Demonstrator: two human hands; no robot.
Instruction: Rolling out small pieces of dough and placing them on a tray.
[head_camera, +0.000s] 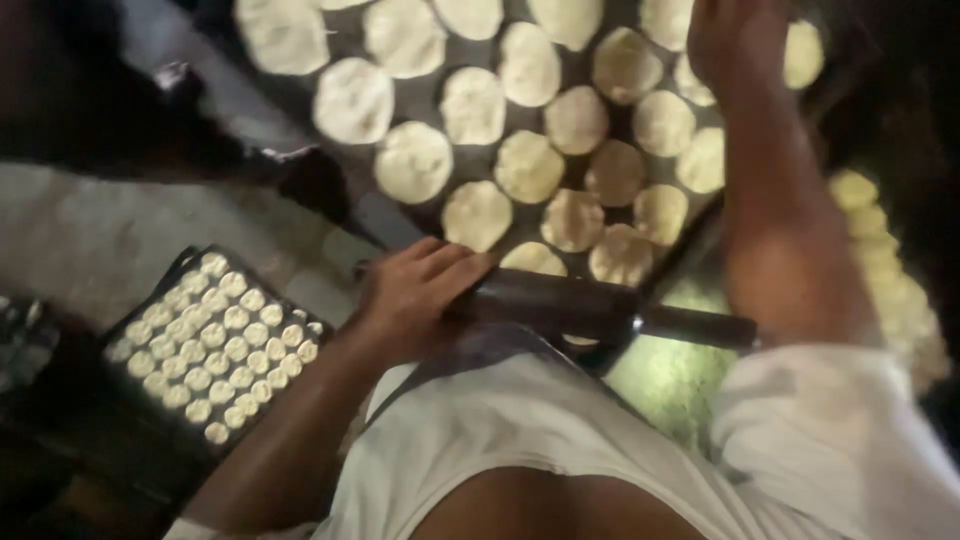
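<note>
left hand (415, 295): resting palm-down on the near end of a dark rolling pin (560, 300), fingers laid flat over it rather than wrapped round, so the grip is lying open, likely just steadying the pin against rolling

right hand (735, 45): reaching out to the far right side of the dark sheet (385, 222), fingers curled down among the discs; can't tell whether it's pinching one or only touching, too blurred

rolling pin: lying crosswise at the near edge of the sheet, just in front of the person's white shirt (520, 440), thin handle sticking out to the right

flat dough discs (475, 105): spread in loose rows across the sheet, most sitting just apart, probably so they aren't sticking together

tray of small dough pieces (215, 345): sitting low on the left, well apart from the sheet, packed in tight rows

open room: barely any on the sheet, discs running right up to its near edge beside the pin; a bare grey strip of floor between tray and sheet is giving the left arm space

right edge: more pale dough pieces (895, 290) piled along there, blurry
</note>
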